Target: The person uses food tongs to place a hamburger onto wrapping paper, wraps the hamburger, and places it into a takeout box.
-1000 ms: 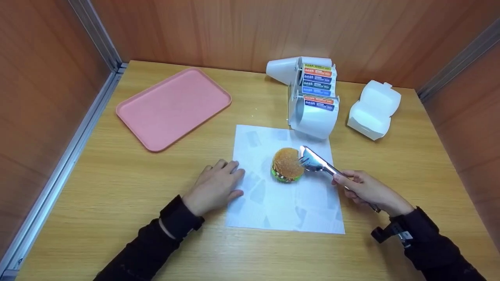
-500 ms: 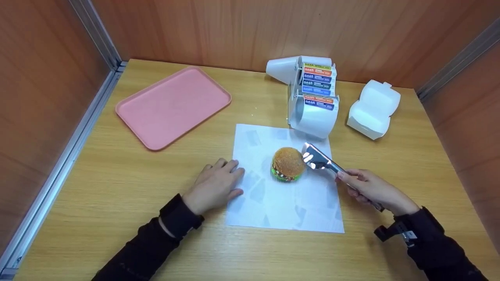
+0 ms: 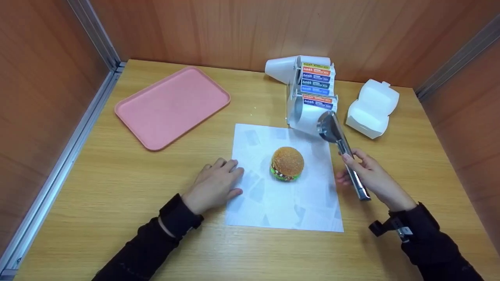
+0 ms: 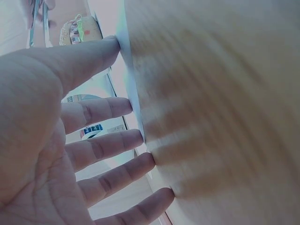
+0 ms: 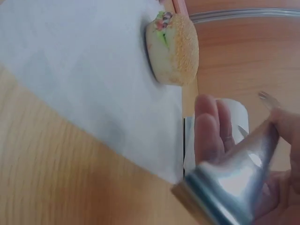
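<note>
On the paper point(image 3: 254, 210): burger point(image 3: 288, 161), tongs point(image 3: 343, 145) apart from it. Right hand point(image 3: 370, 173) has fingers curled round the tongs; left hand point(image 3: 214, 185), fingers spread, touches the paper's left edge. Probably putting the tongs away; next needs a set-down spot.

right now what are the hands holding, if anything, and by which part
The right hand holds the metal serving tongs partway along their arms; the left hand holds nothing.

Silver tongs point(image 3: 342, 145), grey-patched white paper point(image 3: 269, 203)
</note>
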`<state>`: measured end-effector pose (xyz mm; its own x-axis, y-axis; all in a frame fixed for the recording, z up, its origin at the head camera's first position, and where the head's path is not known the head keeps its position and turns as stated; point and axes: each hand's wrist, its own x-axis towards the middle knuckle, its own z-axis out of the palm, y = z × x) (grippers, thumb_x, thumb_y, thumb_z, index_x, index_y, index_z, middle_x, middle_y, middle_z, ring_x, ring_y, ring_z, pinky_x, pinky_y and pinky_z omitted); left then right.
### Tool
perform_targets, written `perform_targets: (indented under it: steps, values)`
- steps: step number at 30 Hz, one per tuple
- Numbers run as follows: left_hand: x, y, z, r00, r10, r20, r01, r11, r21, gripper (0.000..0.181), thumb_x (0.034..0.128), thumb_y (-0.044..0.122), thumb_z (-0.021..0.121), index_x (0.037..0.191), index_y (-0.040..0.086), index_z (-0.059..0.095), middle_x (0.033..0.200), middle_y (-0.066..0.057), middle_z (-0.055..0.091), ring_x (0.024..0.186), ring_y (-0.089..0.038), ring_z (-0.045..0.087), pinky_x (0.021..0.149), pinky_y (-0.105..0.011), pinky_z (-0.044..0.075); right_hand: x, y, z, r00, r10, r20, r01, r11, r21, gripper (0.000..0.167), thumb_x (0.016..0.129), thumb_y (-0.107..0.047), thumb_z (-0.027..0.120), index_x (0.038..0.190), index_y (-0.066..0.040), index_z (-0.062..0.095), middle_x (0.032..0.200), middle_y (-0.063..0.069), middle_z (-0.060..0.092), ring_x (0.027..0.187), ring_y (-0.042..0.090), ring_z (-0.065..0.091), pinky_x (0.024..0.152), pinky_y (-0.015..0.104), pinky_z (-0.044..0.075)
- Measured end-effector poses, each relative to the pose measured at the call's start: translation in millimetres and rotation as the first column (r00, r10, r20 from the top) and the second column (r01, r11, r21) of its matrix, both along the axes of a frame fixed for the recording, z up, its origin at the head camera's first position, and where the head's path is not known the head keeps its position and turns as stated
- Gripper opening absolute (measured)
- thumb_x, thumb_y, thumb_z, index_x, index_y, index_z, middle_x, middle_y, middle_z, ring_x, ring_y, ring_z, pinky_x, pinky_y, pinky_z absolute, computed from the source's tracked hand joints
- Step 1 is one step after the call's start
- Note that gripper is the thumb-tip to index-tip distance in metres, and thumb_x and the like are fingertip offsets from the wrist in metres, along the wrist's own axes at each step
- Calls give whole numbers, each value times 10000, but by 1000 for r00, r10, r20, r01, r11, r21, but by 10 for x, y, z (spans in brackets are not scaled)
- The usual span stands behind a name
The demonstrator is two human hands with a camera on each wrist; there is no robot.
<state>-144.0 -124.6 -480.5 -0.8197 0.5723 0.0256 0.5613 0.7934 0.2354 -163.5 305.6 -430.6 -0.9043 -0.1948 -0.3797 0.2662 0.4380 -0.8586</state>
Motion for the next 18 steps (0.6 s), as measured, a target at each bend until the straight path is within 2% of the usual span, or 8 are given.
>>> perform_targets:
  steps: [4,7,12,15,18]
  values:
    - [-9,15,-2,1000,13,16,-12,1000,-23,525,990,446,758,1388,122,649,1437,-140,630,1244,-354,601,921,-554,574,-43,-131,52,999,-48,-18,47,997,-57,453,1116,-531,473,1370,-164,391,1081,106,817,1018,192,807,928,357,645]
    - [-13,33,17,999,19,26,-18,999,-39,536,987,458,759,1390,121,653,1435,-140,633,1243,-353,602,928,-550,570,-76,-236,84,996,-80,-27,77,992,-98,468,1107,-558,470,1381,-202,339,1157,97,814,1093,169,794,963,322,627]
    - [-27,72,79,1000,25,14,-24,998,-59,509,978,466,770,1321,99,687,1316,-139,679,1146,-355,635,878,-541,555,-134,-395,134,990,-138,-27,131,976,-177,527,1105,-554,467,1441,-209,252,1229,59,798,1212,151,750,1002,265,597]
    - [-40,102,125,999,28,-29,-30,997,-68,476,974,465,776,1267,95,708,1220,-132,701,1077,-350,656,830,-525,554,-162,-478,158,987,-161,-29,150,960,-235,563,1107,-527,483,1491,-231,196,1249,64,789,1246,174,739,1007,257,592]
    - [-53,151,189,993,31,-117,-37,998,-48,430,966,439,796,1202,88,725,1127,-126,715,986,-339,682,746,-485,559,-188,-559,172,984,-175,-40,154,940,-305,558,1115,-498,481,1501,-232,178,1264,76,785,1245,187,742,1018,264,588]
